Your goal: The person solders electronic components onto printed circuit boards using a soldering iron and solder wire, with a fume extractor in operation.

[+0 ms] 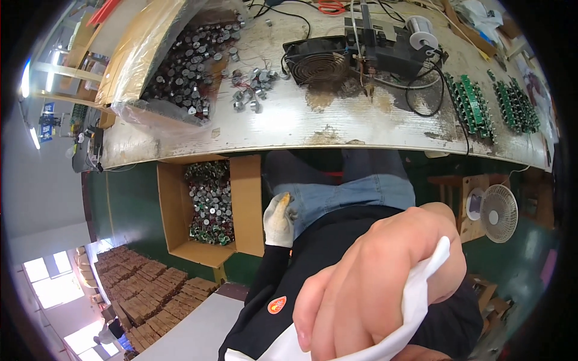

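Note:
My right hand (373, 283) is close under the camera, bare, with its fingers closed around a white cloth (421, 298) that trails out below and to the right of the fist. My left hand (278, 219), in a white work glove with a yellowed fingertip, lies against my thigh in blue jeans (355, 195) and holds nothing. It is just right of an open cardboard box (247, 204) full of small metal cylindrical parts (209, 201). I wear a black top with an orange badge (277, 304).
A worn white workbench (301, 123) spans the top. On it are a plastic-lined bag of metal parts (180, 66), loose parts (250, 90), a black fan (316, 60), a black device (385, 45), and green circuit boards (472, 105). A white fan (498, 213) stands at right.

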Tool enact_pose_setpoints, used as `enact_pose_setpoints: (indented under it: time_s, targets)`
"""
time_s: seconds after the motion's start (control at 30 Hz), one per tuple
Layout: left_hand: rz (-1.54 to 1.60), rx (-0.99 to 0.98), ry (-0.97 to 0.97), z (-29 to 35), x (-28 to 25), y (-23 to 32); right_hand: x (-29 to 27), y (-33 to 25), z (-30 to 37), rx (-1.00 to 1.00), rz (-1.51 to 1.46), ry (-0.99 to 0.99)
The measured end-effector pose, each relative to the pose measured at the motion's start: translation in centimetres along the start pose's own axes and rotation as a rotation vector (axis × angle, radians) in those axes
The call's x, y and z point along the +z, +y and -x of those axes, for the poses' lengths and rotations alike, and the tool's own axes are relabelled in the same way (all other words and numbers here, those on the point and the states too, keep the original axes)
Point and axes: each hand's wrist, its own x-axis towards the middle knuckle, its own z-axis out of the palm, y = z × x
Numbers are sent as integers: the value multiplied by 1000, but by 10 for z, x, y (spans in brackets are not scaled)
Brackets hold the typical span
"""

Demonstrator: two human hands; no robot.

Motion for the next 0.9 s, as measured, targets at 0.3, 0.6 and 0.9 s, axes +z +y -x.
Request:
enact_pose_setpoints:
  time_s: [0.3,0.6,0.9]
  targets:
    - [-8,42,-29,3,5,-3,5,1,6,5,-30,121]
    - [12,-7,-122,4,9,-4,-36,20,8,-219,37,47]
    - [-176,74,-31,3,5,-13,-93,59,-9,-88,97,776]
